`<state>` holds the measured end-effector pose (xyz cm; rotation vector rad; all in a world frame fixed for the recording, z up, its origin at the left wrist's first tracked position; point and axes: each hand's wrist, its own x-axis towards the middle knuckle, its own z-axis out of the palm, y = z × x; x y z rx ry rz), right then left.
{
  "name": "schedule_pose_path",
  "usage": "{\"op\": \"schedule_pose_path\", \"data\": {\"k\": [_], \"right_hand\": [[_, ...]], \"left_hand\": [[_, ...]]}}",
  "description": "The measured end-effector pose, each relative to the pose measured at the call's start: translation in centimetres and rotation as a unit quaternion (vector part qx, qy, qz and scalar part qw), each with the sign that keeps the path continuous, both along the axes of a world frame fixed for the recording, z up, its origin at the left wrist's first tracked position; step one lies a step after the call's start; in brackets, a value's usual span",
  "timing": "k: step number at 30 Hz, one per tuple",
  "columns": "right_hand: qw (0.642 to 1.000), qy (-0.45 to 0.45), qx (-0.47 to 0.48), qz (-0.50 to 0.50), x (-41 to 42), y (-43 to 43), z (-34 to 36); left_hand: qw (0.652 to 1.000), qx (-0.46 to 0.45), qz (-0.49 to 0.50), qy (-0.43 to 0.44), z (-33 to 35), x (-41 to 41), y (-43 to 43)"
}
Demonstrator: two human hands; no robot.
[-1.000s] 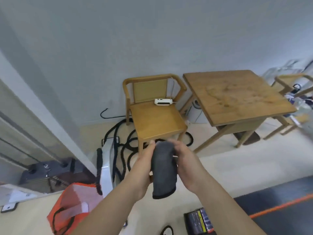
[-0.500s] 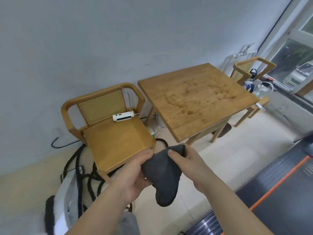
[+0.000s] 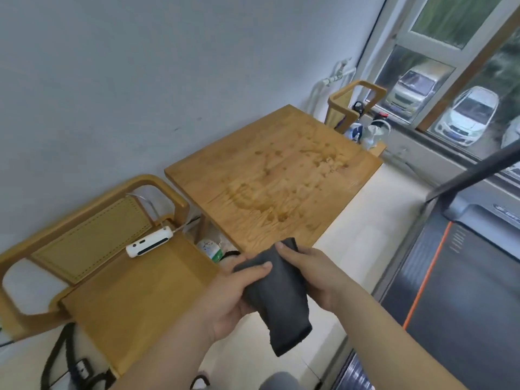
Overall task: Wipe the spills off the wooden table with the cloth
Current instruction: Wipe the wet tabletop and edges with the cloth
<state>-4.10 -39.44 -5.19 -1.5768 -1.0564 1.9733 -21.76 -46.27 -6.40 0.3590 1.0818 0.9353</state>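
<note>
Two wooden chairs flank one table. The first chair [image 3: 112, 277] stands at the left against the wall, and a single white device [image 3: 149, 245] lies on its seat by the backrest, with a thin cable at its end. Black cords [image 3: 64, 358] trail on the floor below it. Next comes the left hand [image 3: 228, 294], closed around the upper part of one dark grey cloth [image 3: 278, 296], thumb laid across the fabric. The cloth hangs in the air between both hands, just short of the near corner of the tabletop [image 3: 363, 164], its lower end drooping free. The right hand [image 3: 315, 274] pinches the cloth's top edge from the other side. One broad patch of wet spills [image 3: 284, 187], with scattered drops, spreads over the wood. The second chair [image 3: 351, 108] stands beyond the table's far corner, by the window. Two cars show clearly outside.
</note>
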Motion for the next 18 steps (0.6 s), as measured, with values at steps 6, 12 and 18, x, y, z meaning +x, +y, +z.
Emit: {"op": "schedule_pose_path", "data": {"k": [6,12,18], "right_hand": [[0.945,-0.249,0.213,-0.004,2.2,6.4,-2.9],[0.905,-0.17,0.233,0.313,3.6,13.0,-4.5],[0.952,-0.055,0.112,0.281,8.2,20.2,-6.5]], "left_hand": [[0.982,-0.102,0.122,0.1,-2.2,3.2,7.9],[0.982,-0.12,0.142,0.031,-3.4,6.4,14.9],[0.975,-0.015,0.067,0.21,-4.2,8.5,17.2]]}}
